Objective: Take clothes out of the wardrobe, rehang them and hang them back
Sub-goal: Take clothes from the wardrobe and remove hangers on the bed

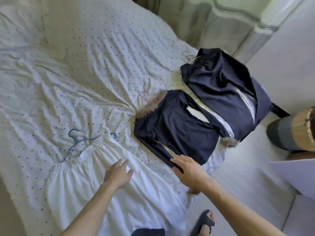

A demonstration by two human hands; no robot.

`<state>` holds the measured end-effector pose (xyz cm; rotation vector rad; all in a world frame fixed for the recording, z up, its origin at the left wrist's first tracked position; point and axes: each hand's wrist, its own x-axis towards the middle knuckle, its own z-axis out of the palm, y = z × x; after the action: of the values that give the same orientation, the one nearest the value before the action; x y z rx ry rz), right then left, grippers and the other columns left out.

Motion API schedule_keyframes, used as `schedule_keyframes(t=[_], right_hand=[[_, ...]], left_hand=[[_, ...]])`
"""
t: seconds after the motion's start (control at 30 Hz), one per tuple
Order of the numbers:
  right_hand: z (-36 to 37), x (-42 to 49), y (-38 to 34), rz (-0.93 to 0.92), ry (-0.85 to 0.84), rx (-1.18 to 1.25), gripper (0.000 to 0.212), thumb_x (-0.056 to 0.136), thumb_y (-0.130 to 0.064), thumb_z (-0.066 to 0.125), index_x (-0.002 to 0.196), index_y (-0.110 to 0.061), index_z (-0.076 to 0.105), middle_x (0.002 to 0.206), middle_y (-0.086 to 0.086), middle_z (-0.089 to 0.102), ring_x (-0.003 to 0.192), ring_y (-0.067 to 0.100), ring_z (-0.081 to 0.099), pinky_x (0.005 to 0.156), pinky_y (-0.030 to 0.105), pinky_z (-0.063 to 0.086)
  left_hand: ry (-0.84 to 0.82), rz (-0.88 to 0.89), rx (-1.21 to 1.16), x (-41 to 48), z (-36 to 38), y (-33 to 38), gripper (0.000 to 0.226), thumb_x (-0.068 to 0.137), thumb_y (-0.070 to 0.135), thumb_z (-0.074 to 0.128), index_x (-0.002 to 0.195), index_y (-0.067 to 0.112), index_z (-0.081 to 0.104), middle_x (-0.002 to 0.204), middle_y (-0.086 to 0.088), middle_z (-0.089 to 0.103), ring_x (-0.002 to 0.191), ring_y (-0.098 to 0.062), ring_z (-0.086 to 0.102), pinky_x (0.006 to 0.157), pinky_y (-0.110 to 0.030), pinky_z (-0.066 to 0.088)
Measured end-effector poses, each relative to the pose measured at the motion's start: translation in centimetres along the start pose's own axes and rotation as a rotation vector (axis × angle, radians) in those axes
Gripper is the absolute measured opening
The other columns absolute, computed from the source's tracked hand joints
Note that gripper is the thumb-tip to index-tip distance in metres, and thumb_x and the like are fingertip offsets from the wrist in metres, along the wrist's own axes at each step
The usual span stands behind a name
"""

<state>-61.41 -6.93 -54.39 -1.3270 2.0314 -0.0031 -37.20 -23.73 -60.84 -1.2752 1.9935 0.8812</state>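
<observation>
Lots of stuff was half hidden here. The blue hanger [75, 142] only showed its hook and one arm, the rest was tucked inside the neck of the white dress [95, 169]. The pink hanger [144, 97] was just a hook poking out past the fur collar of the smaller navy top [172, 126], and a pale hanger [188, 56] barely peeked out at the top of the bigger navy jacket [219, 89], too faint to say much about it. The jacket's lower edge drooped off the side of the bed, so its full shape was hard to read. The whole shot was a bit soft and blurry too.

Left hand [118, 173] was spread wide, fingers apart, palm down over the dress skirt, holding nothing; couldn't tell if it was actually touching the cloth. Right hand [188, 171] was also spread flat and holding nothing, fingertips right at the cuff end of the navy top's sleeve, which they partly covered.

All three garments lay flat in a row on the bed [68, 68], dress nearest the left, top in the middle, jacket toward the right edge. The sheet was white with tiny dark dots and pretty wrinkled. At the far end was a pale carved headboard [238, 17]. On the right sat a woven basket [296, 132] on the pale floor, cut off by the frame. Down low a foot in a dark slipper [203, 222] showed.
</observation>
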Motion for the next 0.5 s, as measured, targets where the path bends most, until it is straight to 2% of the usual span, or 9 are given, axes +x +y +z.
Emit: schedule_keyframes(t=[0.03, 0.13, 0.23, 0.37, 0.5], right_hand=[[-2.0, -2.1, 1.8, 0.008, 0.074, 0.018, 0.043, 0.104, -0.037, 0.045, 0.146, -0.028, 0.05, 0.148, -0.004, 0.052, 0.142, 0.018, 0.038, 0.111, 0.026, 0.031], [-7.8, -9.0, 7.9, 0.09, 0.275, 0.093, 0.041, 0.104, -0.04, 0.048, 0.144, -0.034, 0.053, 0.154, -0.012, 0.044, 0.147, 0.012, 0.032, 0.117, 0.024, 0.025], [-13.2, -15.9, 14.7, 0.116, 0.58, 0.129, 0.03, 0.101, -0.035, 0.056, 0.13, -0.033, 0.066, 0.139, -0.013, 0.059, 0.137, 0.011, 0.047, 0.11, 0.018, 0.032], [-18.7, -25.0, 25.0, 0.238, 0.757, 0.141, 0.035, 0.1, -0.036, 0.056, 0.135, -0.033, 0.062, 0.145, -0.012, 0.054, 0.144, 0.01, 0.039, 0.117, 0.033, 0.036], [-21.5, -33.2, 33.7, 0.333, 1.048, 0.177, 0.03, 0.095, -0.026, 0.065, 0.125, -0.023, 0.071, 0.135, -0.003, 0.063, 0.136, 0.02, 0.051, 0.11, 0.044, 0.046]], left_hand=[[0.037, 0.064, 0.01, -0.8, -0.9, 3.4, 0.06, 0.102, 0.05, 0.036, 0.157, 0.027, 0.025, 0.165, 0.0, 0.016, 0.149, -0.023, 0.021, 0.117, -0.043, 0.027], [0.163, 0.283, 0.038, -3.5, -3.9, 15.0, 0.058, 0.101, 0.051, 0.039, 0.154, 0.03, 0.032, 0.164, 0.002, 0.021, 0.148, -0.021, 0.023, 0.118, -0.039, 0.027], [0.307, 0.515, 0.118, -6.7, -6.1, 27.8, 0.056, 0.101, 0.051, 0.04, 0.153, 0.03, 0.035, 0.162, 0.002, 0.027, 0.148, -0.019, 0.025, 0.119, -0.04, 0.026], [0.464, 0.76, 0.226, -11.6, -5.5, 44.3, 0.054, 0.099, 0.048, 0.045, 0.149, 0.029, 0.042, 0.157, 0.001, 0.037, 0.145, -0.017, 0.029, 0.117, -0.039, 0.026], [0.512, 0.958, 0.354, -15.7, -2.5, 58.4, 0.054, 0.097, 0.047, 0.047, 0.148, 0.03, 0.042, 0.154, 0.001, 0.041, 0.142, -0.019, 0.034, 0.116, -0.04, 0.029]])
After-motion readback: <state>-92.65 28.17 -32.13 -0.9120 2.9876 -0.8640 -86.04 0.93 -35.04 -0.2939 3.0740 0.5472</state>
